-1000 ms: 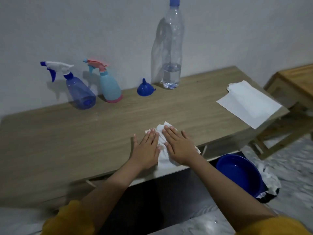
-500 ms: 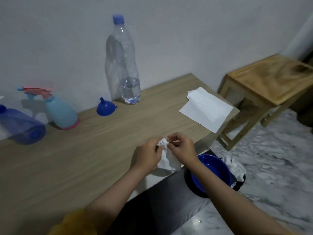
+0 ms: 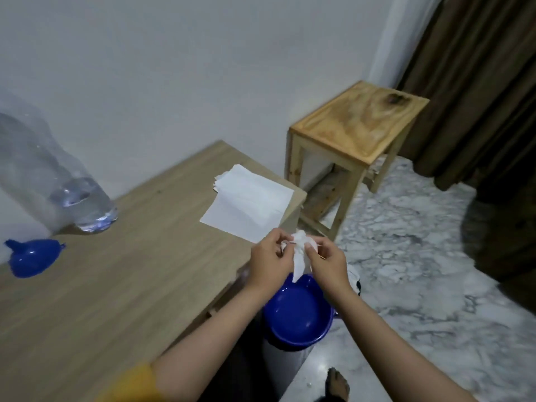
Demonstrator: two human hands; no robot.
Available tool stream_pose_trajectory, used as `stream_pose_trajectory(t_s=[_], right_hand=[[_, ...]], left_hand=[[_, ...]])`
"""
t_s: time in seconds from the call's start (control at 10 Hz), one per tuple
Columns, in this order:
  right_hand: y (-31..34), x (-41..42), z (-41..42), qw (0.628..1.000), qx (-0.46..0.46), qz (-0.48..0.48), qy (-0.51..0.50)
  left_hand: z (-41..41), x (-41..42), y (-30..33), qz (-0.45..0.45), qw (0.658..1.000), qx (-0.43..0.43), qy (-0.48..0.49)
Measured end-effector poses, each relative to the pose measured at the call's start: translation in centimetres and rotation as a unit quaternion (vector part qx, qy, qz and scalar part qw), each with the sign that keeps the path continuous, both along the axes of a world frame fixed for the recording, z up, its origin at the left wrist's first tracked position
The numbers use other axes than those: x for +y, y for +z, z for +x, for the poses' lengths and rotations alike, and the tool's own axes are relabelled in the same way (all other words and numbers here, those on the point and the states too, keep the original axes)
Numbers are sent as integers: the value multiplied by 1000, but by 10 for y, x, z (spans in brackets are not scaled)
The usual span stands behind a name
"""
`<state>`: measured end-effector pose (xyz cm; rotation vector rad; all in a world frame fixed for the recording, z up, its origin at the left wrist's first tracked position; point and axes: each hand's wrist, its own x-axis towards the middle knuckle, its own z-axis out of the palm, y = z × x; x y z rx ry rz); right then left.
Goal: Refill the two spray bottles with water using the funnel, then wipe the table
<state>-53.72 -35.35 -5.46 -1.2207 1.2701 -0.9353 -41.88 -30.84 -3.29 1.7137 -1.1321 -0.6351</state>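
Both hands, left [image 3: 271, 264] & right [image 3: 326, 264], pinch the crumpled white paper tissue [image 3: 300, 253], fingers clamped on it, held over the round blue plastic bin [image 3: 298, 314] beside the wood-grain counter [image 3: 116, 285], prob. to bin it; wiping looks done.

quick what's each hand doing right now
Left hand: pinching the crumpled tissue.
Right hand: pinching the same tissue, above the blue bin.

Wooden table [image 3: 121, 285]: clear water bottle [image 3: 72, 198] at far left, blue funnel [image 3: 30, 256] upside down near it, stack of white paper sheets [image 3: 249, 204] at right corner. Marble floor [image 3: 420, 271]: wooden stool [image 3: 356, 126], blue bin [image 3: 298, 311].
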Motion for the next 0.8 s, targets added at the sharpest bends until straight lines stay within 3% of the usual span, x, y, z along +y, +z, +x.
stream_pose_trajectory(t_s=[0.2,0.4,0.6,0.8], right_hand=[[-40,-103,-107,993,-23,106,-54],[-112,-184,-179,972,20,224,-62],[-206,-237,-200,941,57,331,-39],[-275,-247,-213,915,92,393,21]], left_hand=[[-102,-106,-47,82,993,1,-88],[-177,-189,-105,225,964,-9,-145],[-194,-250,-168,384,910,60,-148],[-185,-268,-204,420,895,32,-144]])
